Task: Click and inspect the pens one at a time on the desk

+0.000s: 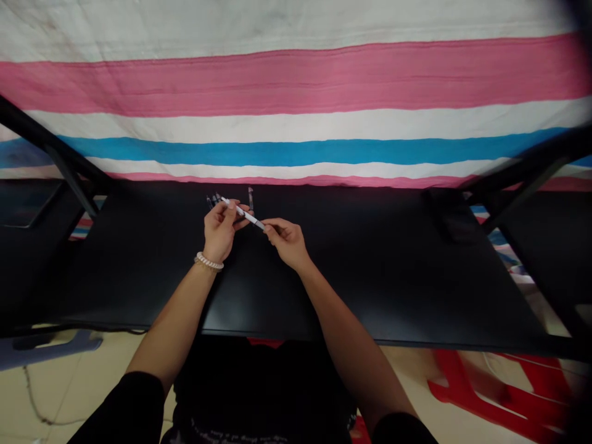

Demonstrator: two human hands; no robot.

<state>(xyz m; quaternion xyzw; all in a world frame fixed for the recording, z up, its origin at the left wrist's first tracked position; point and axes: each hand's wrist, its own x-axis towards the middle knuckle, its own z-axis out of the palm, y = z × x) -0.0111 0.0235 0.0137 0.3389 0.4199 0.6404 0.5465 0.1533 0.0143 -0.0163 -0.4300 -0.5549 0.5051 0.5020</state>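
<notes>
Just left of the centre of the frame, I have a slender white pen-shaped stick (252, 219) between my two hands, slanting from its upper-left end down to its lower-right end. My left hand (220, 232) is partly closed around the upper-left part, the thumb lying along it and the other fingers curled beneath, with the tip showing beyond them. My right hand (287, 239) pinches the lower-right end between thumb and bent fingers, the rest of the fingers folded in. A narrow dark line crosses the white barrel close to my right fingertips.

Just beyond my left hand, some thin dark-and-clear sticks (209, 202) lie on the smooth black rectangular table (393, 265); they look like pens, though they are too small and too covered by my fingers for me to be sure or to count them. One more slim clear-and-dark stick (250, 196) points up the frame, its lower end near my left fingertips.

A coiled pale bracelet (209, 263) circles my left wrist. Across the top of the frame spreads a pink, white and blue striped sheet (296, 83), and at lower right a red plastic stool (456, 382) stands on the beige floor (106, 382).
</notes>
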